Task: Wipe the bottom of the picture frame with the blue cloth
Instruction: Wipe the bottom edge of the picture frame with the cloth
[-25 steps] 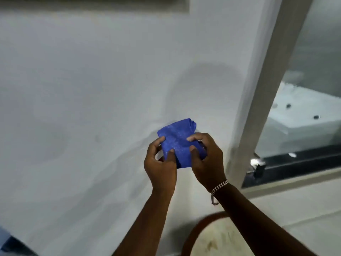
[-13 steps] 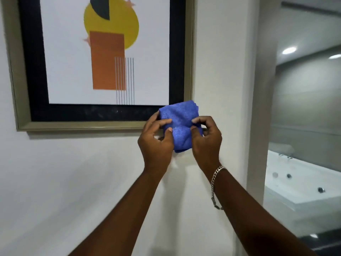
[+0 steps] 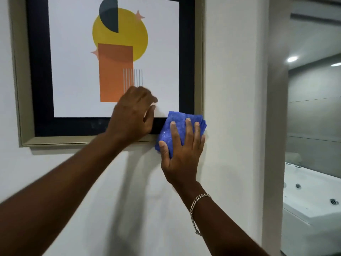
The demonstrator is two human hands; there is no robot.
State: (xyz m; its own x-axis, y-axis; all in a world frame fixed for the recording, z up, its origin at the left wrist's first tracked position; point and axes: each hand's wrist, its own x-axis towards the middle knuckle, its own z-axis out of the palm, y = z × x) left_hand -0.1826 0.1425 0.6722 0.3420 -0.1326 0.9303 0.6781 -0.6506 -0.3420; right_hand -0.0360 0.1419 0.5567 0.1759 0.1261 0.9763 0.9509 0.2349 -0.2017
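Right hand (image 3: 181, 159): fingers (image 3: 188, 133) straight and spread, pressing the blue cloth (image 3: 181, 119) flat on the lower right corner of the picture frame (image 3: 64, 140). Left hand (image 3: 132, 117), left of those fingers: blurred, loosely bent, holding nothing. White wall (image 3: 230, 89) all round; bathtub (image 3: 311, 209) well right.

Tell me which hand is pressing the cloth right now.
The right hand, the one with the bracelet, presses the blue cloth flat on the bottom right corner of the picture frame; the left hand holds nothing.

Plain white wall (image 3: 230, 80), pale door post (image 3: 275, 126) to the right, past it a white bathtub (image 3: 311, 209) with round jets (image 3: 333, 201), grey wall panels (image 3: 313, 111) and two lit ceiling lamps (image 3: 292, 59).
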